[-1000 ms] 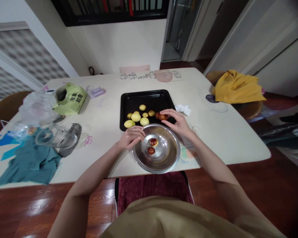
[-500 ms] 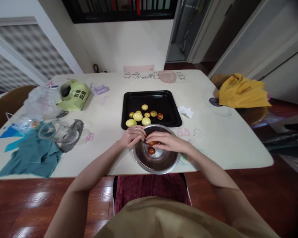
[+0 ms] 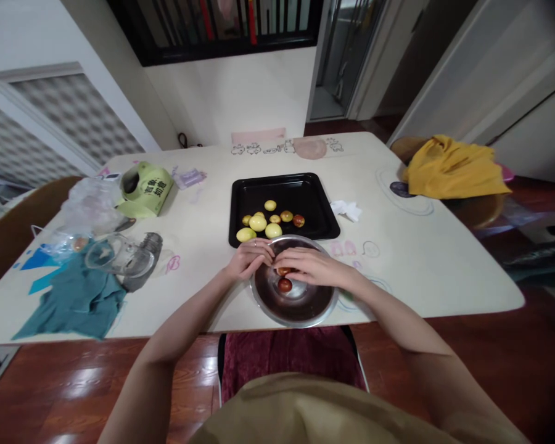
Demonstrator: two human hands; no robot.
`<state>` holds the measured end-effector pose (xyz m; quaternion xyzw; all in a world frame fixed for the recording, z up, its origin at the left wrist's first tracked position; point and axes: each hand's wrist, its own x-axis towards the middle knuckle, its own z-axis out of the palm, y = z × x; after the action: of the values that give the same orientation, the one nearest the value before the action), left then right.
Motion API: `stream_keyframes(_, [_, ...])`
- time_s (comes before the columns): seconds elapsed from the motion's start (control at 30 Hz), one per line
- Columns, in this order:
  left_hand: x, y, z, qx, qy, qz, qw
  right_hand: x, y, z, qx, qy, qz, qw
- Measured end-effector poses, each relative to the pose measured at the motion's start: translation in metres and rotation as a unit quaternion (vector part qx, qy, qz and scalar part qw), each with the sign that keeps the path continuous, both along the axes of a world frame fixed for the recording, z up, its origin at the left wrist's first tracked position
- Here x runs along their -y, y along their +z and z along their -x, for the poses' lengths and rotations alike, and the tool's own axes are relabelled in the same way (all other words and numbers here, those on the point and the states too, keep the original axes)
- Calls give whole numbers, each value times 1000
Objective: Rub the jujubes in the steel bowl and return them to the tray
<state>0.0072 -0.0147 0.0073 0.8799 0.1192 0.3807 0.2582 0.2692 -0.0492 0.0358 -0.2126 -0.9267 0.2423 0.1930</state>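
A shiny metal bowl (image 3: 321,302) stands at the table's front edge, just in front of a black baking tray (image 3: 296,191). My left hand (image 3: 250,258) is closed at the bowl's far left rim, fingers curled over it. Over the bowl, my right hand (image 3: 308,266) bends its fingers around a reddish-brown jujube, partly hidden beneath them. Another reddish-brown jujube (image 3: 285,285) lies in the bowl just below that hand. On the tray are several yellow-green jujubes (image 3: 258,222) and a few browner ones (image 3: 298,221), mostly toward the near left.
Crumpled white tissue (image 3: 346,210) lies right of the tray. Leftward are a green paper bag (image 3: 145,190), clear plastic bags (image 3: 90,203), a clear jug (image 3: 120,254) on its side and a teal cloth (image 3: 76,299). Yellow cloth (image 3: 456,168) drapes a chair at the right.
The view has shifted slightly, so the table appears a little lower and farther right. Both hands keep nearly the same pose at the bowl, and the tray's fruit has not moved.
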Motion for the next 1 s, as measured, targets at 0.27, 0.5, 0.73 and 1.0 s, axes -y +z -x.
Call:
stream_keyframes(0.27, [-12,19,0,47,134,-9,990,-31,0,-35,-220,-204,-102,948])
stream_keyframes(0.5, [-93,46,-21,-194,281,21,940,-44,-26,-33,-246,-242,-127,930])
stream_keyframes(0.73, [-130,33,-58,-319,330,60,887,-45,-34,-34,-237,-256,-134,928])
stream_keyframes(1.0, [-128,35,-60,-270,352,52,895,-43,-33,-36,-186,-271,-129,936])
